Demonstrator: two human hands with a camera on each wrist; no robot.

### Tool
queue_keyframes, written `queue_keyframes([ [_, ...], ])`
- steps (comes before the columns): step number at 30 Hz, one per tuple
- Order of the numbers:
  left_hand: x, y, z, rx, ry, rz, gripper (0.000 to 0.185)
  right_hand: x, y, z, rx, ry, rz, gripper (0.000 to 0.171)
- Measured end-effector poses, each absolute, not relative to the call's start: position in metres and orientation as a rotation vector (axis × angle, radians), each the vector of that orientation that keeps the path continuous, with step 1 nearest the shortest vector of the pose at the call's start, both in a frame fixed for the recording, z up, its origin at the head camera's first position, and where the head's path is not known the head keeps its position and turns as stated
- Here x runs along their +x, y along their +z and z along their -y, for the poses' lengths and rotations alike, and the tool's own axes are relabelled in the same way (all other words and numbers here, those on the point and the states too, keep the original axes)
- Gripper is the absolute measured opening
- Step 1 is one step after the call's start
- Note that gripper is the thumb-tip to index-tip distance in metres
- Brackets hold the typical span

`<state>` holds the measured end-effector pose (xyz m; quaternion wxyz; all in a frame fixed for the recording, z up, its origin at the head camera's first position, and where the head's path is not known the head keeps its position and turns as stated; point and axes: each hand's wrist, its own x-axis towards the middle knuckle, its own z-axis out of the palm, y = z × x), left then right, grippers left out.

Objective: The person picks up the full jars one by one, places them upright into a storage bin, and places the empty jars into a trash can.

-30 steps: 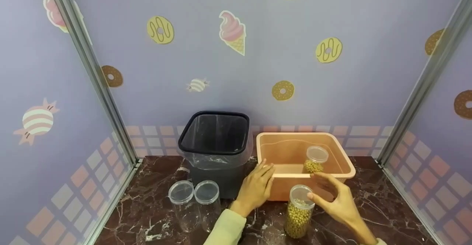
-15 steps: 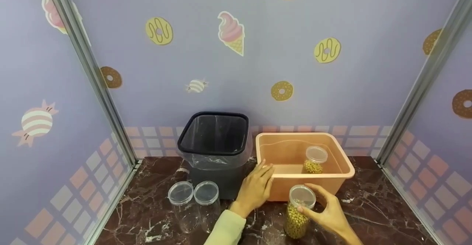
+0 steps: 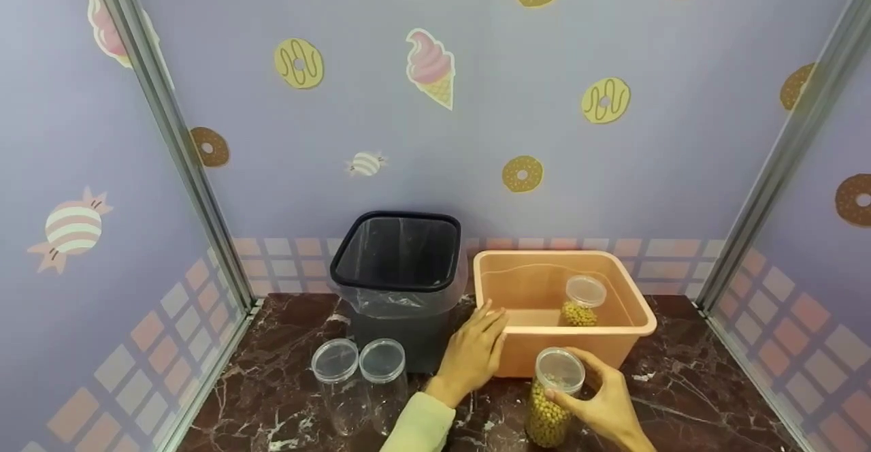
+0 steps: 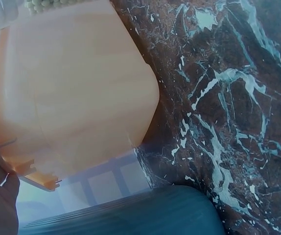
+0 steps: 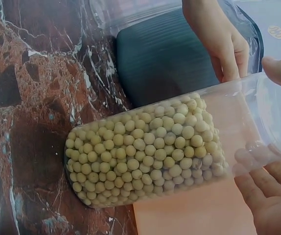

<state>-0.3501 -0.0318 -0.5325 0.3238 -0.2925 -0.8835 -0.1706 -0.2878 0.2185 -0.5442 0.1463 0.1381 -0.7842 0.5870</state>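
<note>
Dark red marble with white veins makes up the table top (image 3: 272, 397), boxed in by lilac walls printed with doughnuts, sweets and an ice-cream cone. At the left front stand two clear lidded jars (image 3: 359, 387), touching side by side and apparently holding nothing. Behind them, near the back wall, sits a dark bin (image 3: 398, 282) lined with a clear bag. Just right of the bin is the left hand (image 3: 473, 353), in a pale green sleeve; its fingers lie straight and close together, pressed flat against the left front corner of an orange tub (image 3: 612, 346). In the left wrist view that same tub (image 4: 72, 93) fills the frame, with the bin's ribbed side along the bottom edge. The tub stands close against the bin and holds one lidded jar of beans (image 3: 582, 300) upright in its right half. In front of the tub, on the marble, stands another clear jar (image 3: 552, 397) roughly two thirds full of pale yellow-green beans, its lid on. The right hand (image 3: 602, 408) wraps round the upper part of this jar, thumb on the near side and fingers curled round the far side. The right wrist view shows the jar (image 5: 145, 152) with the fingertips (image 5: 265, 183) on its clear wall near the lid.
</note>
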Motion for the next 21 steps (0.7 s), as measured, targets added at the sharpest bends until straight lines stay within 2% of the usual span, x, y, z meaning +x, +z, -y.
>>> queue_keyframes([
  [10, -0.351, -0.532, 0.032, -0.771, -0.416, 2.306, 0.035, -0.285, -0.541, -0.220, 0.420, 1.646, 2.193, 0.067],
  [21, -0.353, -0.534, 0.033, -0.771, -0.398, 2.307, 0.036, -0.286, -0.506, -0.221, 0.534, 1.611, 2.125, 0.065],
])
